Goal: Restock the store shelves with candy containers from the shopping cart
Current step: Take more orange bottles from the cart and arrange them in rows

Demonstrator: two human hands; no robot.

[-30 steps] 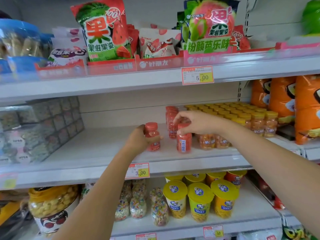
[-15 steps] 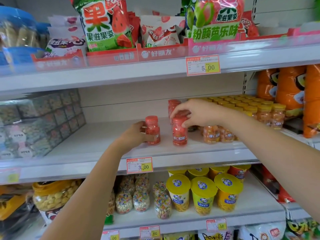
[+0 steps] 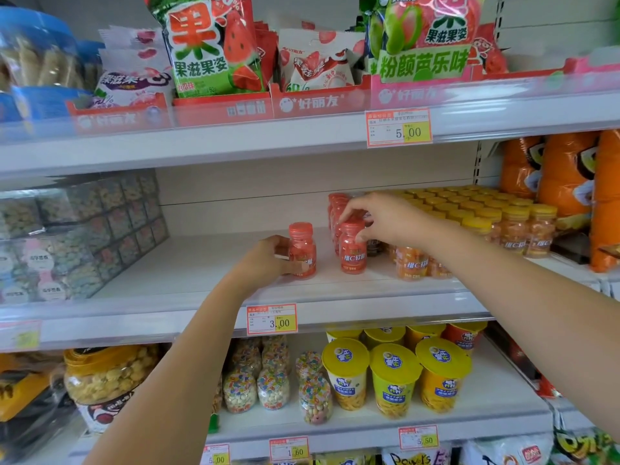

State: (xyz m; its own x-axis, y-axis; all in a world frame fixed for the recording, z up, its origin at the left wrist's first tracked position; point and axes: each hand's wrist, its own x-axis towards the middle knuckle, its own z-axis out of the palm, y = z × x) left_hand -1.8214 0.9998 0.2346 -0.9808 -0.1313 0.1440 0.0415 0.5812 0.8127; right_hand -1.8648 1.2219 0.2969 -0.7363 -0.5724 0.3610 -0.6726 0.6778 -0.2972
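Gripping a red bottle (image 3: pixel 302 251) low on its body, the left hand (image 3: pixel 268 260) has fingers and thumb wrapped right round it. The bottle stands upright on the shelf (image 3: pixel 188 266), just above the 3.00 tag (image 3: pixel 271 319). Up and to the right of the tag, there's the right hand (image 3: pixel 385 218), arched over a second bottle (image 3: pixel 352 253). Its fingertips pinch that one at the cap and shoulder. This bottle is red too, upright, with its label facing out. The two bottles sit near each other but apart, with a strip of bare shelf between them.

Further up from the tag, behind the second bottle, a red row (image 3: pixel 335 206) runs back towards the wall. Right of the tag is a packed block of yellow-capped bottles (image 3: pixel 486 213), touching side by side, and past them stand the orange bags (image 3: pixel 570 189). Far left of the tag, clear boxes (image 3: pixel 84 229) are stacked high.

Straight below the tag are small jars (image 3: pixel 273 384) of coloured sweets. Below and to the right are the yellow-lidded cups (image 3: pixel 394 377), and below and far left is a big jar (image 3: pixel 107 374). High above the tag, a watermelon bag (image 3: pixel 208 45) stands in a red tray. A 5.00 tag (image 3: pixel 398 128) is clipped to the shelf edge up and to the right.
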